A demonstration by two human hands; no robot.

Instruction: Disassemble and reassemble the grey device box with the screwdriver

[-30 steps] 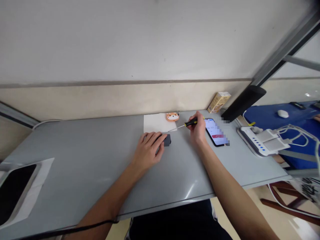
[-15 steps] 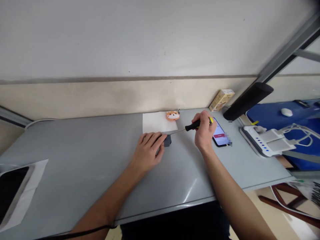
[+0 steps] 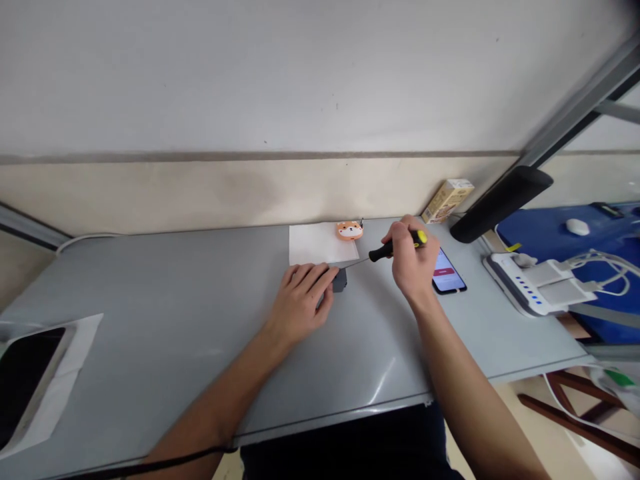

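A small dark grey block [image 3: 340, 281] lies on the grey table, and my left hand [image 3: 305, 297] is closed over its left side, pinning it down. My fingers hide most of the block. In my right hand [image 3: 411, 260] is a screwdriver [image 3: 381, 252] with a black and yellow handle, held at a slant. Its thin metal shaft points left and down, and the tip meets the top of the block near my left fingertips. Whether the tip sits in a screw is too small to tell.
Behind the block lie white paper [image 3: 313, 245] and an orange dog-faced case [image 3: 349, 231]. A phone [image 3: 449, 272] is beside my right wrist. Farther right are a carton [image 3: 447, 201], a black cylinder [image 3: 500, 204] and a power strip [image 3: 525, 285] with cables. A dark tablet-like device [image 3: 30, 373] rests at left.
The view has shifted slightly. My right hand has turned a little around the screwdriver handle, its fingers now spread more to the right. My left hand keeps its hold on the block.
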